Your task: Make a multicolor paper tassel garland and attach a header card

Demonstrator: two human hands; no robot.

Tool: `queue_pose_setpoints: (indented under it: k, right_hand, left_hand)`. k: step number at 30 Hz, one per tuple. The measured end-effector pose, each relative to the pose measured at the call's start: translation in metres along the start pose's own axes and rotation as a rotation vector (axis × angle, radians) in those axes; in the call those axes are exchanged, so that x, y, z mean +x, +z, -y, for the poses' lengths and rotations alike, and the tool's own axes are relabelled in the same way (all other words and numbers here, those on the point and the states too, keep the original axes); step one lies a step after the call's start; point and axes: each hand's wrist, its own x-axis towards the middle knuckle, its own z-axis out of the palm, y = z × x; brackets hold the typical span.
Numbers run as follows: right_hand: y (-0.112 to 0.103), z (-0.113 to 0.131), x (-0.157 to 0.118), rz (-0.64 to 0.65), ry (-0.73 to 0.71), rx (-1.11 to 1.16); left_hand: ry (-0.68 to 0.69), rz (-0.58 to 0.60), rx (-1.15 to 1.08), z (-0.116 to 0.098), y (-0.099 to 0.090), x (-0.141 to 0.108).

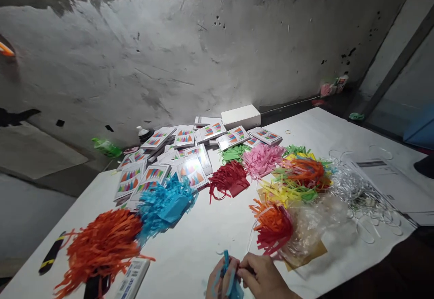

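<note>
Two hands, left (222, 281) and right (261, 277), are pinching blue strips (228, 272) at the table's (190, 249) near edge; light and limp, they likely handle best gripped at the bunched end

A white paper sheet covers the desk (190, 249). On it lie bundles of shredded paper: a big orange one (101, 244) at the near left, a blue one (166, 204) beside it, then dark red (228, 179), pink (262, 158) and green (233, 153) toward the middle, and a mixed yellow, green and orange heap (294, 179) to the right. Small colour-printed packets (162, 158) are scattered at the back, next to a white box (241, 116). Clear plastic loops (359, 195) and crumpled cellophane (315, 231) lie on the right.
</note>
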Motion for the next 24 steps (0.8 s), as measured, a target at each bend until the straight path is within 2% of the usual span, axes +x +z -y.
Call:
queue_pose_setpoints:
  k: [2,4,7,9,11,13,15,18,20,22,24]
  right_hand:
    - [-0.008,-0.008,0.005,-0.056,-0.009,-0.037]
    - [-0.029,-0.021,0.013,-0.159,-0.004,-0.093]
    - [-0.08,-0.05,0.028,-0.339,0.052,-0.188]
    - [-0.116,-0.072,0.039,-0.411,0.095,-0.243]
    - [-0.141,-0.091,0.049,-0.401,0.116,-0.274]
    - [-0.153,-0.104,0.057,-0.328,0.106,-0.286]
    - [-0.155,-0.109,0.063,-0.255,0.086,-0.29]
    - [-0.147,-0.105,0.064,-0.223,0.061,-0.284]
    - [-0.142,-0.099,0.061,-0.221,0.041,-0.269]
    - [-0.139,-0.093,0.057,-0.194,0.02,-0.244]
    - [-0.137,-0.088,0.054,-0.153,0.003,-0.218]
  left_hand:
    - [-0.003,-0.058,0.073,0.002,-0.009,0.008]
    - [0.009,-0.139,0.128,0.002,-0.025,0.022]
    - [0.07,-0.315,0.283,0.001,-0.058,0.048]
    - [0.079,-0.419,0.365,0.0,-0.078,0.065]
    - [0.037,-0.491,0.425,-0.002,-0.09,0.078]
    - [0.021,-0.547,0.478,-0.003,-0.09,0.086]
    - [0.053,-0.557,0.504,-0.002,-0.077,0.089]
    - [0.109,-0.461,0.472,0.003,-0.034,0.085]
    - [0.15,-0.321,0.429,0.004,0.006,0.08]
    - [0.273,-0.089,0.322,0.001,0.047,0.078]
    - [0.359,0.084,0.288,-0.006,0.082,0.08]
